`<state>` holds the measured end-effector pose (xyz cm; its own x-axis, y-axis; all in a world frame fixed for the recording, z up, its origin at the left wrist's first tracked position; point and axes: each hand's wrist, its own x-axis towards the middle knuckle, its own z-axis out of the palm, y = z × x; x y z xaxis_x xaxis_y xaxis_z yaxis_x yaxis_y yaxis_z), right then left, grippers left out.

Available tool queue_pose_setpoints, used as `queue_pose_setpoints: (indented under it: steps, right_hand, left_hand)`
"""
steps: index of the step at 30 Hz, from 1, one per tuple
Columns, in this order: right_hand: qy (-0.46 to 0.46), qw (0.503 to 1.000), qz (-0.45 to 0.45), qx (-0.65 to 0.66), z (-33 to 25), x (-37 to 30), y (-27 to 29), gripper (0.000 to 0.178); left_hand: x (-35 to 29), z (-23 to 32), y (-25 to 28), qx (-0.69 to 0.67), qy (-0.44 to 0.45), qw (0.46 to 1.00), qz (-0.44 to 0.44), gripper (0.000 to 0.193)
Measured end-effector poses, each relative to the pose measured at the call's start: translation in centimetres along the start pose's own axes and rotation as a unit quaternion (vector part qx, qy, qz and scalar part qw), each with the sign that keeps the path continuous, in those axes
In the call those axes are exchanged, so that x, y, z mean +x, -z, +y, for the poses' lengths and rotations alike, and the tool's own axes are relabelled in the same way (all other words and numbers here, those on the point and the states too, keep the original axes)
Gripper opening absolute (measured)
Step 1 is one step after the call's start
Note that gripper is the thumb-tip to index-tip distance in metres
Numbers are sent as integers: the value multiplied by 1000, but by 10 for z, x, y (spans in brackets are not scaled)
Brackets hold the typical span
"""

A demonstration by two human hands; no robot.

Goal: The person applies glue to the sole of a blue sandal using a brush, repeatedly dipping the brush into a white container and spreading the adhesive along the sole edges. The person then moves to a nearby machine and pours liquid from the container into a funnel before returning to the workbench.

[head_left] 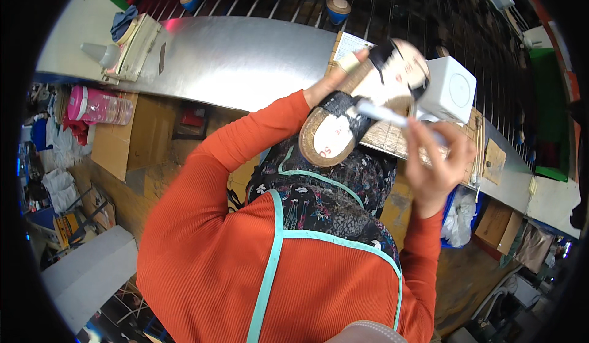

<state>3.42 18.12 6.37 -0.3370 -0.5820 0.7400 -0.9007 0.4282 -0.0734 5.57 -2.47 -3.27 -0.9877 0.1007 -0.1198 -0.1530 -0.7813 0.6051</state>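
My left hand (336,78), with a light wrap round one finger, is closed on a sandal (336,128). The sandal has a cork-brown sole edge and black straps round a pale last. It lies tilted, toe end to the upper right, and its far part is blurred by motion. In my right hand (438,162) a thin white-handled tool (383,113) is pinched. Its tip reaches over the sandal's middle, too smeared to show its kind or whether it touches. The left fingers behind the sandal are partly hidden.
A white box-shaped container (453,90) stands right of the sandal, beside a slatted wooden board (386,136). The metal bench (245,55) runs along a roller conveyor (276,3) bearing blue-based pieces (338,11). Below left are a pink-lidded bottle (101,105) and a cardboard box (147,131).
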Motion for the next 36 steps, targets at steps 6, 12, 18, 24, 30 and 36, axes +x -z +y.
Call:
queue_pose_setpoints:
  steps: [6,12,18,24,30,36]
  right_hand:
    - [-93,982,-40,161,-22,-38,-3,31]
    - [-162,982,77,56,31,-6,-16,24]
    - [-192,959,183,-103,50,9,-13,22]
    - [-185,979,88,-18,20,-22,-10,13]
    - [-358,736,119,562,29,-40,-22,29]
    - [-388,675,206,593,31,-48,-27,64]
  left_hand:
    - [11,31,-6,71,-129,989,-14,74]
    - [8,18,-20,113,-79,985,-101,87]
    - [7,7,-12,63,-56,993,-86,99]
    - [20,9,-9,86,-125,985,-78,93]
    - [37,6,-43,18,-152,985,75,88]
    - [53,-13,-93,126,-182,973,57,103]
